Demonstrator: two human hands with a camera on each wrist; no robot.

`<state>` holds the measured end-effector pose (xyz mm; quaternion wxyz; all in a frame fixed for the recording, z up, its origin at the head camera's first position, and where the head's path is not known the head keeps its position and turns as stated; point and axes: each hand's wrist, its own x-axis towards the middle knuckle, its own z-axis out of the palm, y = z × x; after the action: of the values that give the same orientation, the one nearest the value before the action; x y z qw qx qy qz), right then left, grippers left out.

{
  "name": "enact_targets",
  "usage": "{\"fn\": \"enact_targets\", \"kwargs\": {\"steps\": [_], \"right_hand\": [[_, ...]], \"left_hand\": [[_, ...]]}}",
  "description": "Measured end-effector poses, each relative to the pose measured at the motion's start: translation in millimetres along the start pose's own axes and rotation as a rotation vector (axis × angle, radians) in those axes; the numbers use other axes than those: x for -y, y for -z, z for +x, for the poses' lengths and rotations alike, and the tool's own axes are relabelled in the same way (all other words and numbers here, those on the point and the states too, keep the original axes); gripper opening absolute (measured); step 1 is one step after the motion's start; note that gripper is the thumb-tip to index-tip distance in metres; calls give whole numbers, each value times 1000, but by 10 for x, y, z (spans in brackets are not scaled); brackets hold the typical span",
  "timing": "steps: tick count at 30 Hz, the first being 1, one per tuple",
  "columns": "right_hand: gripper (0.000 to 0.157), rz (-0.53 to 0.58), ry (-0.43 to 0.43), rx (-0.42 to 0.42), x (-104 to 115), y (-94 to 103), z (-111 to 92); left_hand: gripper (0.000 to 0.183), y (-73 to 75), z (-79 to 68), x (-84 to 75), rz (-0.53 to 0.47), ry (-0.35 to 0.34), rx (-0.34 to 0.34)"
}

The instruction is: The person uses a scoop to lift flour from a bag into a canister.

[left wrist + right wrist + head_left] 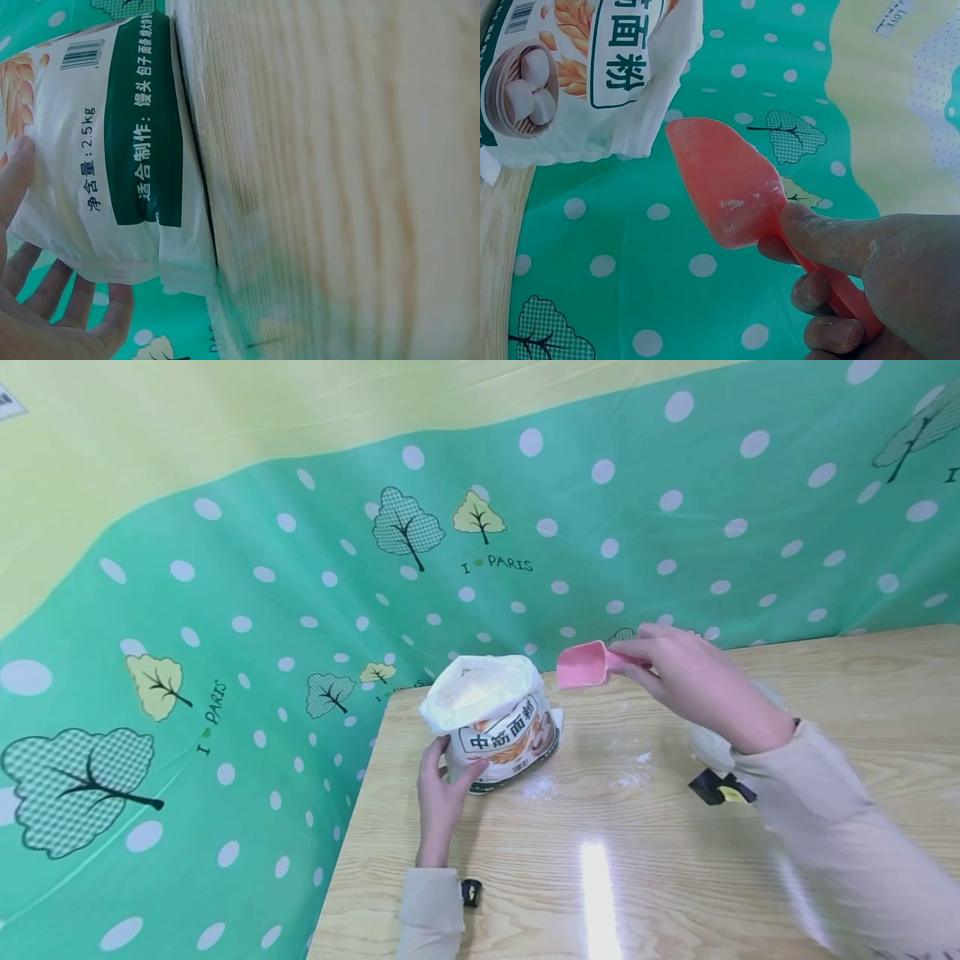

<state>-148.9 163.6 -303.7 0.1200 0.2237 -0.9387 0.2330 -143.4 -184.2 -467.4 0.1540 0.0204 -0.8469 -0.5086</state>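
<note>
A white flour bag [510, 739] with its top rolled open stands upright on the table. My left hand [442, 789] grips its lower left side, thumb [16, 176] on the printed front and fingers spread along the side. To the right of the bag, my right hand [686, 681] holds a pink scoop [583, 665] by its handle, raised about level with the bag's rim. In the right wrist view, the scoop [724, 184] has only a little white powder stuck in it, and powder dusts the thumb [829, 236].
White powder [633, 772] is scattered on the wooden table [540, 877] in front of the bag. A whitish see-through object [708, 747] is partly hidden behind my right forearm, near a black and yellow piece [722, 787]. A green dotted cloth [480, 602] hangs behind the table.
</note>
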Motion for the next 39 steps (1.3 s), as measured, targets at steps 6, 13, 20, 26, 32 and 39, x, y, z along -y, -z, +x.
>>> {"fn": "enact_targets", "kwargs": {"steps": [6,13,20,26,32,39], "right_hand": [[24,1,-6,-34,69,-42,82],[28,20,-21,-23,143,-112,187],[27,21,-5,-22,199,-188,293],[32,28,8,-23,252,-250,374],[29,29,27,-15,301,-321,456],[30,43,44,20,349,-411,562]], "left_hand": [[75,9,12,-3,10,-4,-6],[75,6,15,-1,17,-5,-6],[77,1,16,-1,18,33,14],[76,4,11,-18,11,23,14],[75,9,3,-21,12,9,8],[75,13,-6,-22,19,9,2]]}}
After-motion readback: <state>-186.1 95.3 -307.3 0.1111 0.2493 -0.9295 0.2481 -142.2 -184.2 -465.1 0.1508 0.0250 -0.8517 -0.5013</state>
